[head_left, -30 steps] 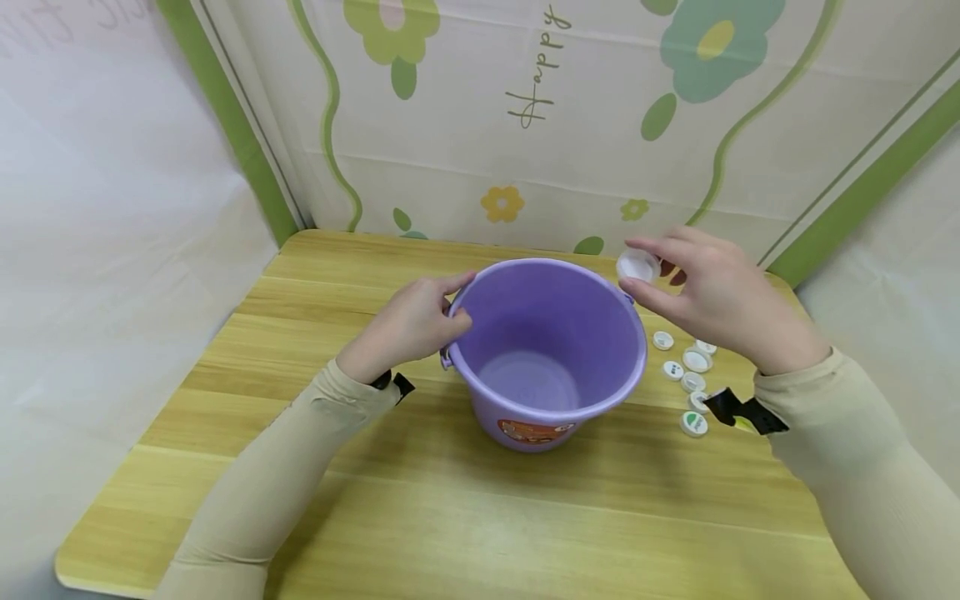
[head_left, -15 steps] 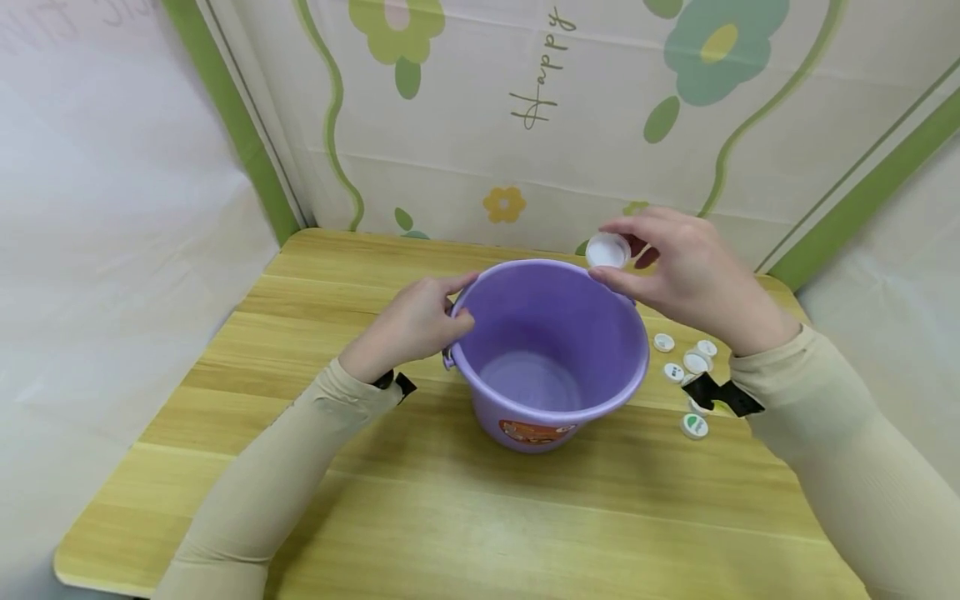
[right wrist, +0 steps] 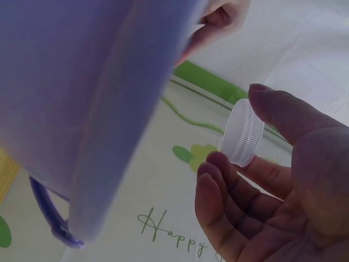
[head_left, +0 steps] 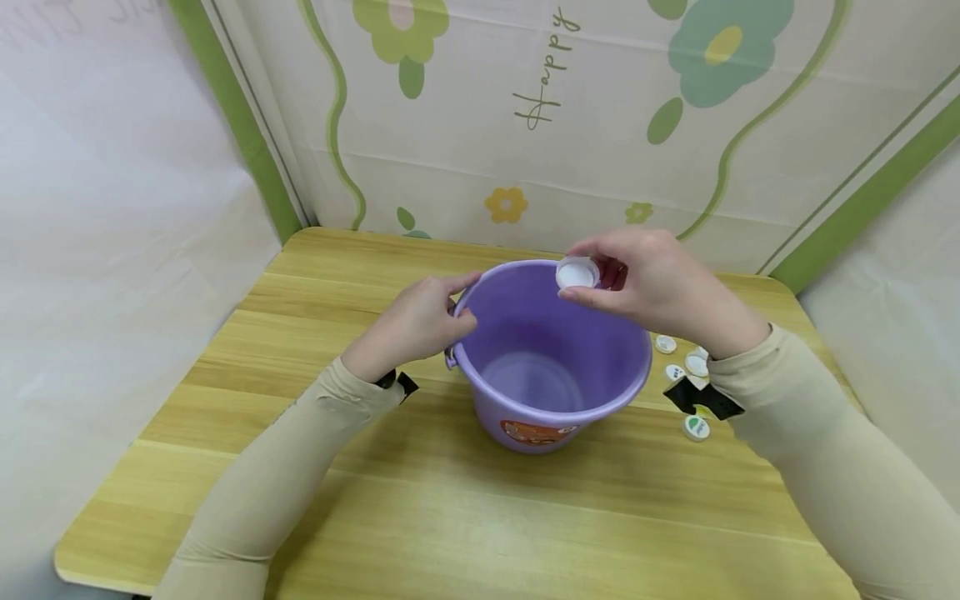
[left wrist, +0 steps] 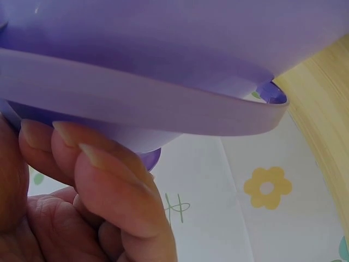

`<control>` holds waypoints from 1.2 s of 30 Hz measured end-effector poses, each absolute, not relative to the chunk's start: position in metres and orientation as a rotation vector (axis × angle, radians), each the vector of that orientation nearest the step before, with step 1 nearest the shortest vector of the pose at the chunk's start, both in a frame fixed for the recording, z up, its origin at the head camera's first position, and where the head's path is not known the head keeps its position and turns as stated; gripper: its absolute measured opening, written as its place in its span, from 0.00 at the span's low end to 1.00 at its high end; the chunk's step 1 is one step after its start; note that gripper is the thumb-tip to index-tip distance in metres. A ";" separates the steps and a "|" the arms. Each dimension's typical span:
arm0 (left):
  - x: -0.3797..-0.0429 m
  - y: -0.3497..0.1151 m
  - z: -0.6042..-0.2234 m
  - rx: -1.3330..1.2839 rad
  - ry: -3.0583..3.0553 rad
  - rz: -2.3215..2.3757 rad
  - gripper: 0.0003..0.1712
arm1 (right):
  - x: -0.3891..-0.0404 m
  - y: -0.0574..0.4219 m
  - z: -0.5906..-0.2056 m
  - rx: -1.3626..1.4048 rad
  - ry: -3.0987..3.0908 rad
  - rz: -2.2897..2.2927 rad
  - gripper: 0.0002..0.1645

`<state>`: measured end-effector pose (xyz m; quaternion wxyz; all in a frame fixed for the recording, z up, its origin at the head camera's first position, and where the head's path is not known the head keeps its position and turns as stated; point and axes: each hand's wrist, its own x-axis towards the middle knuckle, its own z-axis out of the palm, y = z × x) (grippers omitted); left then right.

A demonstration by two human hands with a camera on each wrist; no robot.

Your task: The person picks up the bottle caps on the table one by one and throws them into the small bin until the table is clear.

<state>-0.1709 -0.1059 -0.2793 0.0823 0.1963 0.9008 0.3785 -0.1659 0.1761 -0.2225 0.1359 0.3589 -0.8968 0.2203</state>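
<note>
A purple bucket (head_left: pixel 525 427) stands upright on the wooden table. My left hand (head_left: pixel 415 327) grips its left rim, thumb over the inside; in the left wrist view the curled fingers (left wrist: pixel 114 180) lie under the purple handle band (left wrist: pixel 163 112). Over the far right part of the bucket's mouth, my right hand (head_left: pixel 660 279) pinches a white bottle cap (head_left: pixel 577 273) between thumb and fingers. The right wrist view shows that cap's ribbed side (right wrist: pixel 244 132). Inside the bucket, the visible floor (head_left: pixel 528 381) is bare.
Several white bottle caps, among them one with a green mark (head_left: pixel 696 427), lie on the table (head_left: pixel 420 517) right of the bucket. My right sleeve and wrist strap (head_left: pixel 705 398) partly cover them. A flower-printed curtain (head_left: pixel 450 125) hangs behind the table.
My right hand has moved left with the bottle cap, from beside the bucket's right rim to over its mouth. The left hand keeps its hold on the rim.
</note>
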 end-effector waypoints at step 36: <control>-0.173 -0.108 -0.281 0.611 2.700 1.125 0.38 | -0.175 0.155 -0.261 1.229 -2.736 0.553 0.28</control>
